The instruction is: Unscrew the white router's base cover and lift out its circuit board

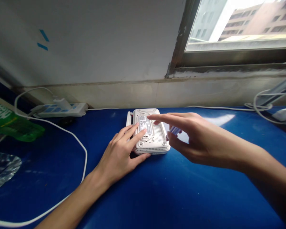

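A white router (160, 132) with its vented underside and printed label facing up lies on the blue table. My left hand (121, 148) holds it at the near left corner, fingers over the underside and thumb along the near edge. My right hand (193, 136) is closed around a small screwdriver (174, 130) with a pale purple handle, mostly hidden by the fingers. Its tip points down at the round recess in the router's near right corner. The right index finger stretches out over the label. An antenna (128, 118) lies along the router's left side.
A white power strip (72, 110) with a plug stands against the wall at the back left. Its white cable (85, 156) loops across the table's left side. A green bottle (14, 122) and clear plastic (3, 168) lie far left. Coiled cable (259, 106) wraps a metal stand at right.
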`<action>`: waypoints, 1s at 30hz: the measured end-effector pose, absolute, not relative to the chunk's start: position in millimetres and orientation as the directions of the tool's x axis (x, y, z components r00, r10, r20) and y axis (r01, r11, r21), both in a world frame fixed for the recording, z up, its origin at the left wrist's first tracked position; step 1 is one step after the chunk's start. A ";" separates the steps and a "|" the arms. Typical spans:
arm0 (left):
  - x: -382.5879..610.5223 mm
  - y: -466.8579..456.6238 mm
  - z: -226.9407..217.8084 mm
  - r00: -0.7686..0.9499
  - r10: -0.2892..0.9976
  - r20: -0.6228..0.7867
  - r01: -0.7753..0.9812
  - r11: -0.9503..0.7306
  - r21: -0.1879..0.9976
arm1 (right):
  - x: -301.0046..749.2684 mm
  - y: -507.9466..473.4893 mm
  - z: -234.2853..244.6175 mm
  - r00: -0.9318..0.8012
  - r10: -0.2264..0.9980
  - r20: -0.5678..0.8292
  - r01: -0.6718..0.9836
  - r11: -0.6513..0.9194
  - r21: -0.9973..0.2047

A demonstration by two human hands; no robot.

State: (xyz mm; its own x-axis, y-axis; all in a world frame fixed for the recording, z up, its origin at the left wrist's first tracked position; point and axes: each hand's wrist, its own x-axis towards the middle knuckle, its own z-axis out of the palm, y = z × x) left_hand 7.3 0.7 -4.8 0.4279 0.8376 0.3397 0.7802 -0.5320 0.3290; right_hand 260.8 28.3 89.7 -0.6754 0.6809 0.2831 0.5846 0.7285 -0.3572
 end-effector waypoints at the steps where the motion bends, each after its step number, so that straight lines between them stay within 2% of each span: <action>1: 7.3 0.6 -4.8 0.427 0.838 0.339 0.782 -0.530 0.327 | 259.7 29.2 88.8 -0.663 0.694 0.282 0.597 0.717 -0.361; 4: 7.2 0.6 -5.4 0.427 0.838 0.341 0.788 -0.530 0.315 | 259.1 32.2 84.9 -0.658 0.701 0.275 0.595 0.708 -0.380; 10: 7.0 0.7 -5.3 0.428 0.835 0.347 0.786 -0.533 0.313 | 264.3 27.5 87.9 -0.731 0.619 0.287 0.524 0.779 -0.345; 17: 7.1 0.7 -5.0 0.422 0.840 0.340 0.784 -0.527 0.329 | 259.0 31.8 85.2 -0.650 0.718 0.249 0.625 0.691 -0.362; 24: 7.2 1.2 -4.8 0.432 0.832 0.348 0.779 -0.539 0.320 | 264.4 29.7 90.0 -0.718 0.635 0.286 0.524 0.763 -0.379; 30: 7.0 0.8 -5.0 0.423 0.841 0.338 0.783 -0.527 0.332 | 259.8 32.4 86.9 -0.651 0.725 0.224 0.613 0.676 -0.409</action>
State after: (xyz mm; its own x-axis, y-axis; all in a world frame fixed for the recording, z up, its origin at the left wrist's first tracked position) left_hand 7.0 0.8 -5.0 0.4229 0.8409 0.3378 0.7826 -0.5268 0.3316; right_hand 259.8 32.4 86.9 -0.6510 0.7253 0.2240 0.6127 0.6763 -0.4090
